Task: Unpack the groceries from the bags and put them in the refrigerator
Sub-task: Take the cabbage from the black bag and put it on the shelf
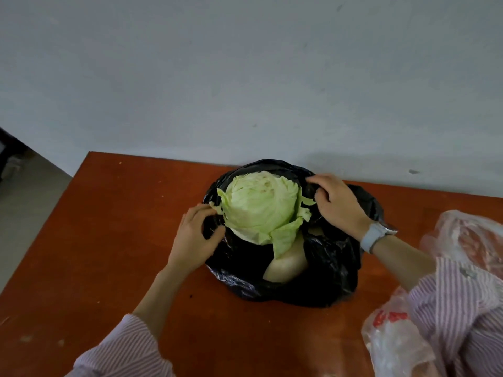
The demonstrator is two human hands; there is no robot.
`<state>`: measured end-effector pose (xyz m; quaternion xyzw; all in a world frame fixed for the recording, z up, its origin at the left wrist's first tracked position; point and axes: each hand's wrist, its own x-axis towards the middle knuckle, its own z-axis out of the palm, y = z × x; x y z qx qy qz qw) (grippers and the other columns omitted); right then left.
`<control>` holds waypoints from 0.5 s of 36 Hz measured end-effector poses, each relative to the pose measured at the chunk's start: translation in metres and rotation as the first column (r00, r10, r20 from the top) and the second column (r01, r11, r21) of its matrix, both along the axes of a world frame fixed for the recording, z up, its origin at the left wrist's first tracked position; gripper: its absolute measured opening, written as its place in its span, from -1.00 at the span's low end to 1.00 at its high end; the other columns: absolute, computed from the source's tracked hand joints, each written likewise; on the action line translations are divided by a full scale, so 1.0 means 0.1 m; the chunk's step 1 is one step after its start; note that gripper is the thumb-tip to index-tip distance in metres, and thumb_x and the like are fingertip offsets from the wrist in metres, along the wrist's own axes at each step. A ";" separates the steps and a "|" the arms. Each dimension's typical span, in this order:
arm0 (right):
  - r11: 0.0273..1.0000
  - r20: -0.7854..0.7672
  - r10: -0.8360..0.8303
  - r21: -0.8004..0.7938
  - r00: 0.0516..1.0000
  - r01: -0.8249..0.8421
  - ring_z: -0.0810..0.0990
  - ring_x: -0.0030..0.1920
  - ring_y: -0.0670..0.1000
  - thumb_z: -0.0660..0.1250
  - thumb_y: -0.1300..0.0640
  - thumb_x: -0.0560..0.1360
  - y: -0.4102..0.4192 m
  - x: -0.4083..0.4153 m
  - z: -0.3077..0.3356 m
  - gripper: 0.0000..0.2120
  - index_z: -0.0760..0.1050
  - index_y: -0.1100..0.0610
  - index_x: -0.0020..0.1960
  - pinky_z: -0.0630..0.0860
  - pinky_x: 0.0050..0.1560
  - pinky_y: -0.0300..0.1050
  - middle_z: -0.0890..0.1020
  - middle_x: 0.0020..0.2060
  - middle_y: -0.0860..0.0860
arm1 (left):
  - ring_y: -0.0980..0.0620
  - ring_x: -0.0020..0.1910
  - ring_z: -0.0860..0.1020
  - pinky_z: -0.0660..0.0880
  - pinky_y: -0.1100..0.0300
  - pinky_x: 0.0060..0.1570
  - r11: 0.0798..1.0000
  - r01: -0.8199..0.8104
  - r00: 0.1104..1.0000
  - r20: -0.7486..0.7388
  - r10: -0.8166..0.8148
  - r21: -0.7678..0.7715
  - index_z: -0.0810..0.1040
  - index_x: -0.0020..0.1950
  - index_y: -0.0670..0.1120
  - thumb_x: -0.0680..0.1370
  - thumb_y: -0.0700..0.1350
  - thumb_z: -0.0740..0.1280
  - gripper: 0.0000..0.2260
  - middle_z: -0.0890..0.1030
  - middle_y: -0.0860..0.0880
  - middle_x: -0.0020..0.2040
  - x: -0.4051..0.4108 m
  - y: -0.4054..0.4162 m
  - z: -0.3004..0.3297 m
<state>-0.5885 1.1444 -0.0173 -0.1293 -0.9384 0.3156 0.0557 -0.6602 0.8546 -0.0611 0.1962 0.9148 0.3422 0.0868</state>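
Head view: a cabbage [260, 206] sits in the mouth of a black bag [326, 268] on the table [122, 213], between both hands. Left hand [194, 238] pinches the bag's rim beside the cabbage's left leaves, fingers curled; right hand [336, 204] grips the rim at the cabbage's right, fingers closed on plastic.

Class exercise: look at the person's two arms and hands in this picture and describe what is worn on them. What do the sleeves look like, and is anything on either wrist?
Both sleeves are of a shirt with fine pink and white stripes, pushed up the forearms. The right sleeve shows a small button. The right hand has a watch on its wrist, with a pale grey band. The left hand is bare, with nothing on its wrist, above the left sleeve.
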 end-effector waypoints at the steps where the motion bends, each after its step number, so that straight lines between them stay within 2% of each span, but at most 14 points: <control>1: 1.000 -0.049 0.015 0.010 0.999 -0.015 0.40 0.27 0.06 0.13 0.25 0.54 -0.09 -0.05 0.04 -0.67 0.45 0.16 0.27 0.26 0.25 -0.22 0.48 0.21 0.07 | 0.06 0.18 0.44 0.38 0.18 0.25 0.992 -0.073 0.996 -0.051 0.078 0.101 0.49 0.18 -0.11 0.50 -0.09 0.36 -0.73 0.46 -0.02 0.24 -0.02 0.05 0.08; 2: 0.999 -0.079 0.045 0.032 0.996 -0.043 0.38 0.28 0.07 0.14 0.19 0.55 -0.19 -0.12 0.07 -0.67 0.43 0.14 0.30 0.25 0.28 -0.19 0.47 0.23 0.07 | 0.09 0.05 0.47 0.41 0.32 0.06 0.978 -0.128 0.985 -0.090 0.145 0.165 0.51 0.09 -0.12 0.50 -0.17 0.35 -0.81 0.49 -0.01 0.15 -0.03 0.10 0.17; 3: 0.995 -0.077 0.081 0.066 0.994 -0.076 0.34 0.33 0.07 0.13 0.11 0.56 -0.29 -0.19 0.09 -0.63 0.39 0.11 0.35 0.21 0.33 -0.14 0.43 0.29 0.08 | 0.11 0.02 0.46 0.38 0.35 -0.02 0.967 -0.160 0.977 -0.107 0.183 0.198 0.49 0.09 -0.12 0.50 -0.19 0.33 -0.82 0.47 0.02 0.13 -0.05 0.16 0.24; 6: 0.984 0.093 0.147 0.090 0.985 -0.155 0.03 0.50 0.06 0.03 -0.08 0.58 -0.63 -0.34 0.01 -0.50 0.10 0.00 0.49 -0.03 0.47 0.06 0.12 0.50 0.05 | 0.19 0.21 0.33 0.28 0.26 0.12 0.978 -0.088 0.988 -0.110 0.111 0.189 0.40 0.31 -0.10 0.54 -0.13 0.30 -0.66 0.35 0.09 0.27 -0.11 0.28 0.33; 8: 0.985 0.162 0.139 0.080 0.977 -0.153 -0.11 0.51 0.03 -0.04 -0.16 0.57 -0.81 -0.35 -0.10 -0.43 -0.06 0.00 0.51 -0.13 0.48 0.16 0.02 0.52 0.01 | 0.17 0.31 0.28 0.26 0.19 0.24 0.984 -0.027 0.996 -0.084 0.043 0.174 0.36 0.37 -0.07 0.57 -0.08 0.26 -0.63 0.32 0.05 0.39 -0.11 0.30 0.33; 10: 0.980 0.119 0.143 0.121 0.983 -0.157 -0.11 0.52 0.05 -0.12 -0.23 0.50 -0.91 -0.27 -0.14 -0.35 -0.03 0.03 0.51 -0.13 0.47 0.22 0.06 0.51 0.03 | 0.11 0.40 0.26 0.24 0.11 0.33 0.983 0.003 0.998 -0.063 0.008 0.182 0.35 0.39 -0.04 0.58 -0.06 0.23 -0.63 0.31 0.05 0.43 -0.08 0.28 0.30; 12: 0.954 0.076 0.204 0.206 0.976 -0.216 -0.07 0.52 0.07 -0.10 -0.22 0.48 -0.96 -0.13 -0.16 -0.34 0.04 0.06 0.50 -0.11 0.47 0.23 0.10 0.51 0.06 | 0.10 0.44 0.22 0.21 0.08 0.38 0.976 0.022 0.999 -0.045 -0.013 0.216 0.35 0.40 0.00 0.60 -0.05 0.20 -0.64 0.31 0.12 0.41 -0.05 0.24 0.30; 15: 0.908 0.002 0.300 0.306 0.954 -0.287 -0.01 0.51 0.09 0.02 -0.15 0.51 -1.05 0.18 -0.19 -0.39 0.08 0.08 0.49 -0.09 0.46 0.22 0.12 0.50 0.10 | 0.14 0.42 0.25 0.23 0.16 0.36 0.964 0.063 0.998 -0.007 -0.063 0.259 0.38 0.39 0.02 0.59 0.04 0.14 -0.63 0.32 0.18 0.37 -0.02 0.20 0.33; 18: 0.881 0.002 0.365 0.322 0.931 -0.346 -0.10 0.52 0.04 0.08 -0.09 0.55 -1.07 0.48 -0.25 -0.40 0.01 0.05 0.51 -0.12 0.47 0.19 0.03 0.52 0.06 | 0.19 0.40 0.23 0.19 0.19 0.38 0.959 0.152 0.983 0.068 -0.172 0.238 0.35 0.40 0.04 0.56 0.12 0.08 -0.57 0.30 0.19 0.36 0.00 0.18 0.36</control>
